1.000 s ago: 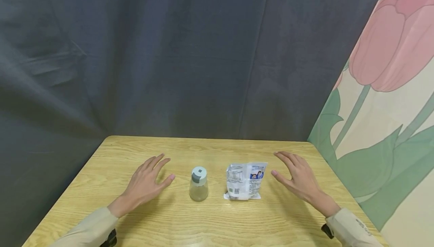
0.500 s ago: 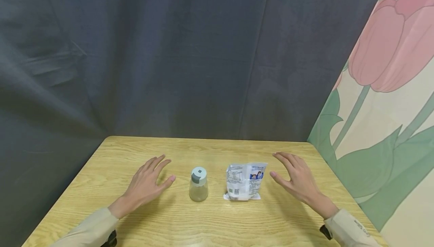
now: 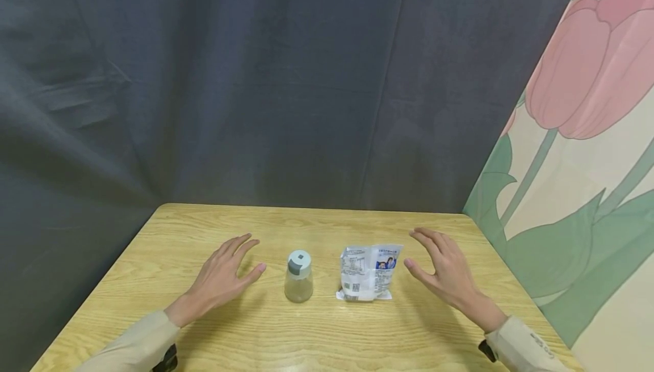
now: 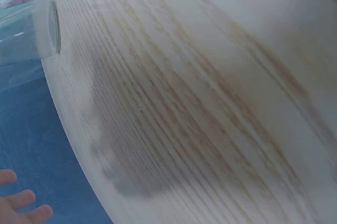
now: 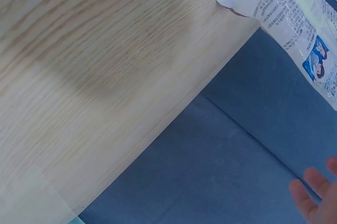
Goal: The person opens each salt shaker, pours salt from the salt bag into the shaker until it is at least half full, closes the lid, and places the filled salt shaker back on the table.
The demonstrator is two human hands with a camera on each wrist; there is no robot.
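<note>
A small clear glass shaker bottle (image 3: 298, 288) with a pale lid and grey flap stands upright left of the middle of the table. To its right a white printed packet (image 3: 365, 272) with a blue picture stands on its bottom edge. My left hand (image 3: 219, 278) hovers left of the bottle, thumb and fingers spread, holding nothing. On the packet's right, my right hand (image 3: 449, 272) is held over the table with fingers loosely extended and nothing in it. The left wrist view catches the bottle's glass base (image 4: 31, 32); the packet (image 5: 295, 24) fills the right wrist view's upper right corner.
The wooden table (image 3: 327, 338) has its far edge against a dark curtain (image 3: 306, 88). A wall panel (image 3: 603, 213) with a painted tulip runs along the right side. Dark wrist straps show below both light sleeves (image 3: 135, 341).
My right hand has shifted slightly left, toward the packet. The left hand has barely moved, and bottle and packet stand where they were.
</note>
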